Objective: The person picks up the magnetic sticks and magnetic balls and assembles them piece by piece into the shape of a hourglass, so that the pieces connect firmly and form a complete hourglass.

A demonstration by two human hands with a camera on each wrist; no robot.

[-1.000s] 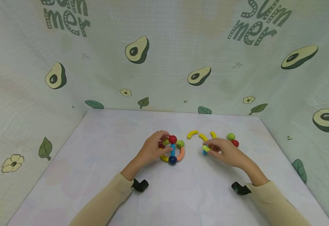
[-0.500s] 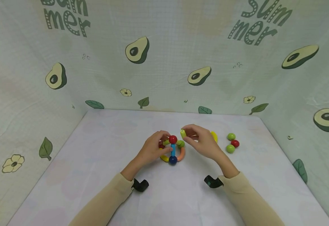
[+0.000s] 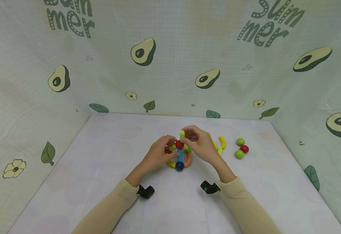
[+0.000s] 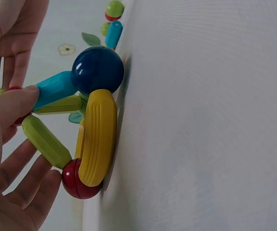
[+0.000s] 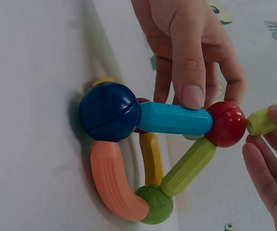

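Observation:
A ball-and-rod toy structure stands on the table, its base of curved rods, such as the orange one (image 5: 114, 180) and the yellow one (image 4: 99, 139), joined by a navy ball (image 5: 109, 110), a green ball (image 5: 155, 204) and a dark red ball (image 4: 81, 180). Straight rods lean up to a red ball (image 3: 179, 144) at the top. My left hand (image 3: 159, 152) holds the structure, thumb on the blue rod (image 5: 174, 119) and fingers behind. My right hand (image 3: 200, 143) pinches a light green rod (image 3: 182, 134) upright, its lower end right at the top red ball.
Right of the structure lie yellow curved rods (image 3: 222, 142) and another light green rod (image 3: 220, 150). Farther right are two green balls (image 3: 239, 154) and a loose red ball (image 3: 244, 149). A loose blue rod (image 4: 114, 33) shows in the left wrist view. Printed cloth walls surround the table.
My right hand has carried the light green rod left from the loose pieces to the top red ball, turning it upright. My left hand has stayed in place on the structure.

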